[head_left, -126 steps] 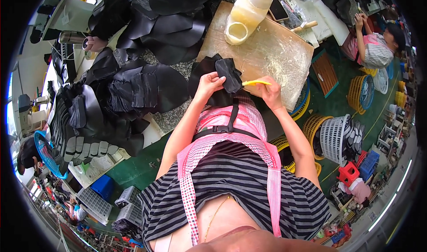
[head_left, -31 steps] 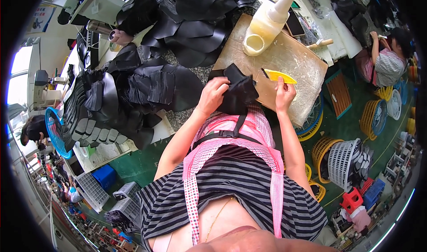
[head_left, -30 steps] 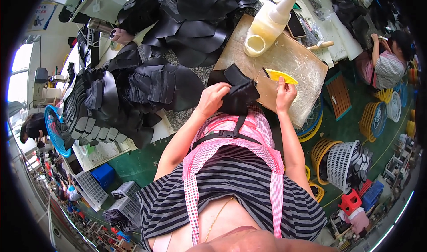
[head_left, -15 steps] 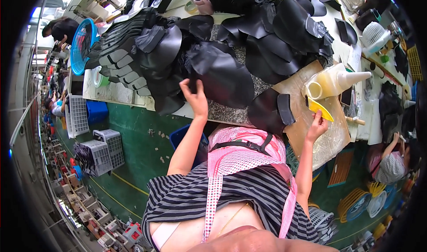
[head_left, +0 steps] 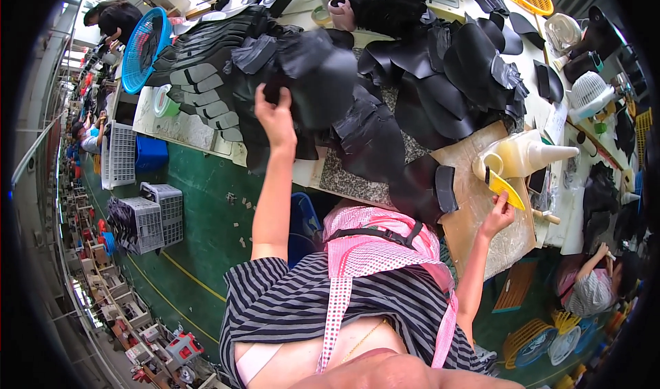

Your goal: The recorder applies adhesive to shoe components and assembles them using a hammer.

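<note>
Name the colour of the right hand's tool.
The tool is yellow, dark at one end, in the head view.

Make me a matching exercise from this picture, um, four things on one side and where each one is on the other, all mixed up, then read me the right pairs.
Things:
1. Yellow scraper
2. Cream-coloured nozzle bottle
3. Round blue basket
4. Pink checked apron

Places:
A. Resting on the brown board
B. Worn over the striped top
C. Held in the person's right hand
D. At the left end of the workbench

Right pairs: 1-C, 2-A, 3-D, 4-B.
</note>
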`<act>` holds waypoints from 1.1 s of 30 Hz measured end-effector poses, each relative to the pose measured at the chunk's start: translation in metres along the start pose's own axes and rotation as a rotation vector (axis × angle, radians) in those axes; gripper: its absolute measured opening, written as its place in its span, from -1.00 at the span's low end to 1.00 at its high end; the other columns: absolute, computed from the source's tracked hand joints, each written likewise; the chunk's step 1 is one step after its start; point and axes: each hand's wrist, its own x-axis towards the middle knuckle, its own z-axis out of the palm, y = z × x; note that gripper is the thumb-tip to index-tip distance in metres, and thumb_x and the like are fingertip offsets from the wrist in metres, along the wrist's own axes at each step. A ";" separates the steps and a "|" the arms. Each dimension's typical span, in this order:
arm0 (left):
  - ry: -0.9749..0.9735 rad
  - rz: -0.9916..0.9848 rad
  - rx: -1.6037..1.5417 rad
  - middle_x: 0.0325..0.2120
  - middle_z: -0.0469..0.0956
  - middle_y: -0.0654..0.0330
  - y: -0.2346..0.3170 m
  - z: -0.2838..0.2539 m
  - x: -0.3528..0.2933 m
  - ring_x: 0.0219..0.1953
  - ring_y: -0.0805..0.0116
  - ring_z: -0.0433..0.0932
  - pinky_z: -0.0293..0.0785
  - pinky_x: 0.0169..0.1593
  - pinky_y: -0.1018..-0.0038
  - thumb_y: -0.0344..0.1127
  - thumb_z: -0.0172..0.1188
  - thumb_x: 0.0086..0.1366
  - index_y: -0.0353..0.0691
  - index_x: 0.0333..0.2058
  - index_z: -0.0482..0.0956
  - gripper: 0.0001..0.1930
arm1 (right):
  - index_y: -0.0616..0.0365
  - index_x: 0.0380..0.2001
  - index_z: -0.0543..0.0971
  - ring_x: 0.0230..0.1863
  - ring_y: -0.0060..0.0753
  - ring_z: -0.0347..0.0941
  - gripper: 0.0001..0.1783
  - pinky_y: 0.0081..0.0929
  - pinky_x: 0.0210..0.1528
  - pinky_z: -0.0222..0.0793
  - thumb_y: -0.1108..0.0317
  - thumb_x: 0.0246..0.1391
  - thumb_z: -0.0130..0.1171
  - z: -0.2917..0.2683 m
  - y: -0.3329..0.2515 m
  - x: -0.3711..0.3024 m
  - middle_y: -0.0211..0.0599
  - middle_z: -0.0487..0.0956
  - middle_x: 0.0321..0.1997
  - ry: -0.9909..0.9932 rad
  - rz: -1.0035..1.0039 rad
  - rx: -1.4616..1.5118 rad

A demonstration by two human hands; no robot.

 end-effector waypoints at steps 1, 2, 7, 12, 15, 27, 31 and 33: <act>0.048 -0.018 0.058 -0.29 0.55 0.30 0.003 -0.006 0.019 -0.28 0.51 0.47 0.39 -0.16 0.53 -0.52 0.23 0.24 -0.33 -0.13 0.46 -0.76 | 0.29 -0.30 0.63 -0.48 -0.66 0.40 -0.73 -0.65 -0.37 0.34 0.25 0.26 0.16 -0.006 0.002 -0.001 -0.42 0.59 -0.44 0.032 0.020 -0.001; 0.111 -0.062 -0.034 -0.27 0.55 0.27 0.019 0.001 0.030 -0.31 0.47 0.48 0.43 -0.24 0.51 -0.51 0.24 0.24 -0.32 -0.10 0.44 -0.73 | 0.29 -0.32 0.63 -0.48 -0.66 0.41 -0.72 -0.65 -0.37 0.34 0.25 0.26 0.17 -0.009 0.002 -0.002 -0.42 0.58 -0.46 0.037 0.013 0.005; 0.160 0.075 0.369 -0.11 0.45 -0.02 -0.090 -0.139 0.118 -0.25 0.21 0.52 0.52 -0.14 0.37 -0.63 0.16 0.05 -0.42 0.10 0.25 -0.42 | 0.27 -0.40 0.63 -0.47 -0.64 0.41 -0.71 -0.60 -0.38 0.33 0.23 0.24 0.19 0.010 -0.001 0.011 -0.47 0.56 -0.50 -0.048 -0.021 -0.037; 0.172 0.491 0.843 0.01 0.27 -0.02 -0.004 -0.013 -0.028 -0.02 0.18 0.38 0.40 -0.03 0.29 -0.63 0.07 0.15 -0.34 0.14 0.20 -0.45 | 0.21 -0.32 0.63 -0.41 -0.42 0.45 -0.88 -0.50 -0.35 0.32 0.39 0.14 0.23 0.030 -0.024 0.017 -0.33 0.52 -0.45 -0.030 -0.301 -0.384; -0.468 0.082 0.398 -0.14 0.40 0.16 -0.017 0.038 -0.130 -0.16 0.46 0.43 0.41 -0.06 0.57 -0.57 0.10 0.26 -0.30 0.02 0.32 -0.65 | 0.18 -0.31 0.63 -0.23 -0.09 0.50 -0.89 -0.29 -0.21 0.38 0.40 0.11 0.21 0.037 -0.006 0.033 -0.18 0.59 -0.33 -0.147 -0.551 -0.620; -0.995 -0.980 0.165 -0.29 0.64 0.02 -0.089 0.111 -0.256 -0.27 0.36 0.66 0.58 -0.21 0.53 -0.33 0.25 0.29 -0.44 -0.03 0.34 -0.60 | 0.22 -0.33 0.63 -0.32 -0.07 0.56 -0.90 -0.31 -0.28 0.44 0.46 0.09 0.18 0.060 0.003 -0.027 -0.12 0.60 -0.38 -0.347 -0.372 -0.275; -1.013 -0.963 0.139 -0.29 0.64 0.02 -0.091 0.104 -0.252 -0.26 0.37 0.66 0.58 -0.19 0.53 -0.38 0.25 0.28 -0.43 -0.06 0.37 -0.64 | 0.22 -0.33 0.62 -0.32 -0.09 0.56 -0.90 -0.32 -0.27 0.45 0.47 0.09 0.16 0.054 0.001 -0.028 -0.13 0.59 -0.36 -0.408 -0.339 -0.246; -1.019 -0.772 0.202 -0.28 0.64 0.02 -0.094 0.099 -0.248 -0.25 0.37 0.66 0.58 -0.17 0.53 -0.40 0.25 0.27 -0.42 -0.05 0.38 -0.65 | 0.22 -0.33 0.62 -0.32 -0.11 0.56 -0.90 -0.33 -0.27 0.45 0.48 0.09 0.16 0.021 0.002 -0.031 -0.15 0.59 -0.36 -0.482 -0.333 -0.267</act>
